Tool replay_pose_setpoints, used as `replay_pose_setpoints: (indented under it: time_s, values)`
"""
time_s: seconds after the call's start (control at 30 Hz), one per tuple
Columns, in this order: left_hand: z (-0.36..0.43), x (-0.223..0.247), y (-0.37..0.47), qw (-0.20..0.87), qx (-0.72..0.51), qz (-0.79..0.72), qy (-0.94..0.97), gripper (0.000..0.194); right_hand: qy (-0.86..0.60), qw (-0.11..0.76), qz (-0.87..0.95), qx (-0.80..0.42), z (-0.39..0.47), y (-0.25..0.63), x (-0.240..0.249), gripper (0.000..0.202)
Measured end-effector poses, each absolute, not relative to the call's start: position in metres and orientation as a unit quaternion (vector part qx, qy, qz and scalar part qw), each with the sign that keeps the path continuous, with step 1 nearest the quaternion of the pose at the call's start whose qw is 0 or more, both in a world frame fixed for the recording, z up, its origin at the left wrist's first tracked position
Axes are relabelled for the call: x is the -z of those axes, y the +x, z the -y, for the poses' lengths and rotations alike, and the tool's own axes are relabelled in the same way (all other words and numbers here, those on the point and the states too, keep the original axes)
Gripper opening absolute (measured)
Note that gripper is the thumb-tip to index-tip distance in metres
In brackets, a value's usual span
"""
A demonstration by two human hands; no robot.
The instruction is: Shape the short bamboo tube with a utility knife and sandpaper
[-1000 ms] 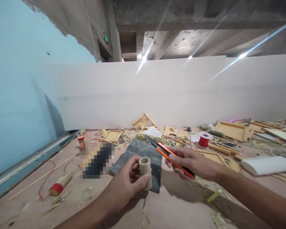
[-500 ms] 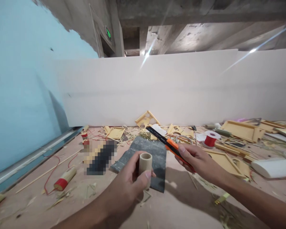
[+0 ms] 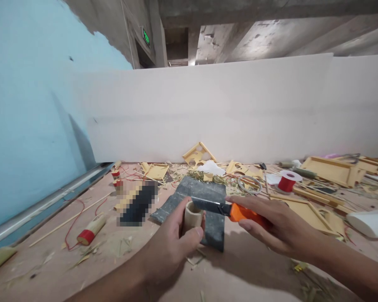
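A short bamboo tube (image 3: 192, 218) stands upright in my left hand (image 3: 173, 241), its open end facing up and the fingers wrapped round its side. My right hand (image 3: 279, 224) grips the orange handle of a utility knife (image 3: 247, 214). The knife's dark blade points left and lies over the tube's rim; whether it touches the rim I cannot tell. Beneath both hands a dark grey sheet (image 3: 216, 233) is spread on the table.
A red-ended bamboo piece with red wire (image 3: 93, 230) lies at left. A pixelated dark patch hides something behind it. At right are a spool of red ribbon (image 3: 286, 182), wooden frames (image 3: 329, 171) and a white roll (image 3: 370, 223). Plant scraps litter the table.
My right hand has turned the knife from a slant in the air to nearly level, bringing its blade over the tube's rim. The left hand still holds the tube. The view has shifted slightly.
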State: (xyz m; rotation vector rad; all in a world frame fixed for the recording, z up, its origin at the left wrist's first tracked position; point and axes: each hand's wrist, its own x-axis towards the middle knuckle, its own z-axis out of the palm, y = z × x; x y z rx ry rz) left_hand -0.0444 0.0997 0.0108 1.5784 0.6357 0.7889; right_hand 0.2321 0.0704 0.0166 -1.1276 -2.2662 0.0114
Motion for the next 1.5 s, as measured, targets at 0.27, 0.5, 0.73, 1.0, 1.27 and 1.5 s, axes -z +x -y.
replay_pose_setpoints:
  time_s: [0.27,0.5,0.73,1.0,1.27,1.5]
  values:
    - [-0.097,-0.013,-0.045,0.565,-0.320,-0.294,0.701,0.044,-0.373,0.269,0.879,0.128,-0.075,0.237,-0.008,0.047]
    - [-0.100,-0.015,-0.046,0.517,-0.321,-0.287,0.740,0.049,-0.326,0.275,0.885,0.186,-0.073,0.231,-0.011,0.044]
    - [-0.097,-0.018,-0.048,0.442,-0.330,-0.257,0.794,0.043,-0.301,0.263,0.889,0.221,-0.069,0.230,-0.015,0.040]
    - [-0.093,-0.021,-0.047,0.411,-0.357,-0.267,0.795,0.036,-0.320,0.269,0.877,0.237,-0.063,0.227,-0.020,0.036]
    - [-0.095,-0.005,-0.036,0.602,-0.367,-0.323,0.631,0.041,-0.391,0.249,0.862,0.206,-0.065,0.218,-0.013,0.036]
    - [-0.098,-0.004,-0.033,0.651,-0.358,-0.321,0.587,0.050,-0.407,0.231,0.861,0.199,-0.066,0.218,-0.012,0.027]
